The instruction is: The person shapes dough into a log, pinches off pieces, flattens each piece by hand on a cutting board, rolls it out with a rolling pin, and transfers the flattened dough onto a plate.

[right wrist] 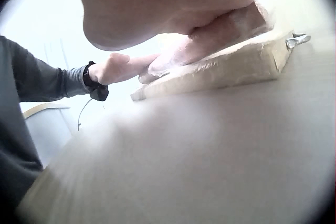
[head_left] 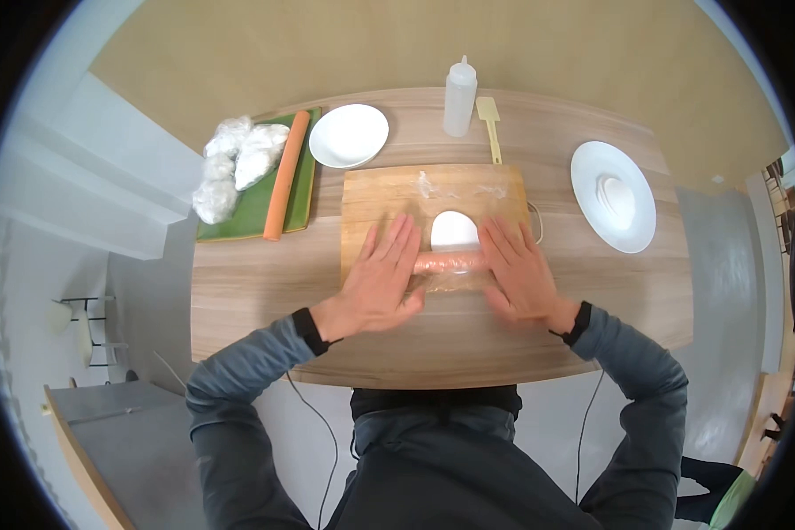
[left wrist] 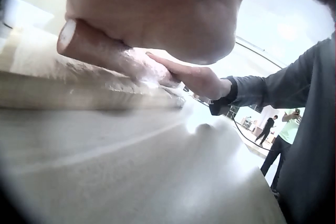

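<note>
An orange-pink roller (head_left: 450,262), with clear film about it, lies crosswise on the wooden board (head_left: 362,190). My left hand (head_left: 380,281) rests flat on its left part, fingers straight and pointing away. On its right part my right hand (head_left: 525,279) presses with straight fingers. Between the hands, just beyond the roller, is a white rounded piece (head_left: 454,231). In the left wrist view the roller's pale end (left wrist: 67,33) sticks out from under the left palm (left wrist: 157,14). The right palm (right wrist: 168,8) lies over the roller (right wrist: 210,37) in the right wrist view.
Left, a green tray (head_left: 252,225) bears film-wrapped bundles (head_left: 216,190) and an orange stick (head_left: 286,177). A white bowl (head_left: 349,136), a squeeze bottle (head_left: 459,102) and a spatula (head_left: 489,119) stand or lie behind the board. A white plate (head_left: 592,168) is at right.
</note>
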{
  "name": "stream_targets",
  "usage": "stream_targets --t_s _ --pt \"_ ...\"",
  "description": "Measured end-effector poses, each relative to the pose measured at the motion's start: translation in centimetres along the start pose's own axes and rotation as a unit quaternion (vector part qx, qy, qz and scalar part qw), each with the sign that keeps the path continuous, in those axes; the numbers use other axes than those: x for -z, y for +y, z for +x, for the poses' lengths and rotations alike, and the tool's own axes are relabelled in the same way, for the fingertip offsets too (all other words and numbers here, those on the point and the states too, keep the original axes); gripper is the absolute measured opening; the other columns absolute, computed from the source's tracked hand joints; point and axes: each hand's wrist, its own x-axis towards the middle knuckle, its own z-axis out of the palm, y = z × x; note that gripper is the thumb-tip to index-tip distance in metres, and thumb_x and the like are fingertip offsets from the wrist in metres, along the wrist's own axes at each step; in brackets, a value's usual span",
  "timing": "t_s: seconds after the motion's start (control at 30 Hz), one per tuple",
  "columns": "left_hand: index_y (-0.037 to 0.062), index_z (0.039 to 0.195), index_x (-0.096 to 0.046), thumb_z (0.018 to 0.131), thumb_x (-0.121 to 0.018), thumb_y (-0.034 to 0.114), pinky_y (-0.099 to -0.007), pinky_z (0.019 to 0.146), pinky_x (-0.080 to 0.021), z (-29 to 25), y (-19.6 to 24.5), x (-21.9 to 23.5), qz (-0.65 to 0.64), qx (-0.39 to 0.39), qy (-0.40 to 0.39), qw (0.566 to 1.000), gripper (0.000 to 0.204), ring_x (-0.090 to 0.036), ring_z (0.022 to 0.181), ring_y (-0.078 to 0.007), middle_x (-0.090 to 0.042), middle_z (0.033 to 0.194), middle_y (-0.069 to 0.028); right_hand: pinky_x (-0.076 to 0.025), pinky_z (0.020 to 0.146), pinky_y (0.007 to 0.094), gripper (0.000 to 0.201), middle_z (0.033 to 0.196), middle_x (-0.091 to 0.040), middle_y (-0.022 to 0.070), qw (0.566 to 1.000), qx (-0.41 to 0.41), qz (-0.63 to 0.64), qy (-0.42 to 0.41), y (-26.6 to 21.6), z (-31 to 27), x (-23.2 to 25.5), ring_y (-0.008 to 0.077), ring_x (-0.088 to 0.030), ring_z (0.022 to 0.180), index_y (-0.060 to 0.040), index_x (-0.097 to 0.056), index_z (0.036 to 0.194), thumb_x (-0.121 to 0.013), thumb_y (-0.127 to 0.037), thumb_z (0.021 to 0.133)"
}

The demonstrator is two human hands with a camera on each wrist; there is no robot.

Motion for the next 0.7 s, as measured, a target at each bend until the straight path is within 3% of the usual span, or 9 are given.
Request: stream_targets --t_s 0.07,0.13,0.3,0.43,0.7 --pt "-0.0131 0.161 -0.026 0.093 -0.056 0.033 -0.0613 0.130 -0.013 1.8 -1.1 -0.5 0.019 0.016 0.000 1.000 0.087 -0.014 0.163 -0.0459 -0.024 0.170 -0.0348 -0.024 0.124 0.0661 0.079 0.161 -0.042 0.0309 1.000 -0.011 -0.018 0.002 1.4 1.6 -0.9 0.0477 -0.032 0.155 0.0109 -0.043 0.152 -0.058 -0.036 0.090" --pt "-0.0149 0.158 -0.032 0.095 -0.049 0.041 -0.0606 0.131 -0.011 4.2 -3.1 -1.1 0.046 0.051 0.052 0.996 0.086 -0.017 0.163 -0.0425 -0.028 0.169 -0.0326 -0.025 0.123 0.0669 0.072 0.159 -0.045 0.0291 0.997 -0.040 -0.057 0.045 3.5 4.1 -1.9 0.0446 -0.035 0.155 0.0105 -0.044 0.152 -0.056 -0.034 0.096" --pt "-0.0121 0.157 -0.037 0.096 -0.047 0.037 -0.0609 0.131 -0.010 8.9 -6.9 -0.5 0.127 0.049 0.113 0.984 0.079 -0.013 0.164 -0.0416 -0.026 0.171 -0.0297 -0.028 0.121 0.0669 0.061 0.155 -0.050 0.0273 0.995 -0.061 -0.046 0.058 8.1 9.1 -2.6 0.0444 -0.039 0.152 0.0078 -0.047 0.149 -0.053 -0.030 0.102" --pt "-0.0088 0.156 -0.041 0.095 -0.046 0.030 -0.0617 0.131 -0.009 10.2 -8.2 -0.3 0.132 0.057 0.123 0.982 0.072 -0.009 0.164 -0.0426 -0.022 0.173 -0.0278 -0.028 0.122 0.0664 0.055 0.154 -0.053 0.0230 0.994 -0.095 0.044 0.028 8.5 10.9 -0.9 0.0447 -0.041 0.151 0.0044 -0.049 0.149 -0.049 -0.027 0.103" --pt "-0.0069 0.158 -0.039 0.097 -0.043 0.027 -0.0624 0.131 -0.009 10.9 -9.5 -1.3 0.096 0.051 0.146 0.983 0.069 -0.007 0.164 -0.0453 -0.019 0.174 -0.0279 -0.029 0.123 0.0652 0.051 0.149 -0.058 0.0214 0.996 -0.051 0.038 0.056 9.6 10.4 -3.5 0.0442 -0.044 0.150 0.0057 -0.054 0.144 -0.048 -0.026 0.104"
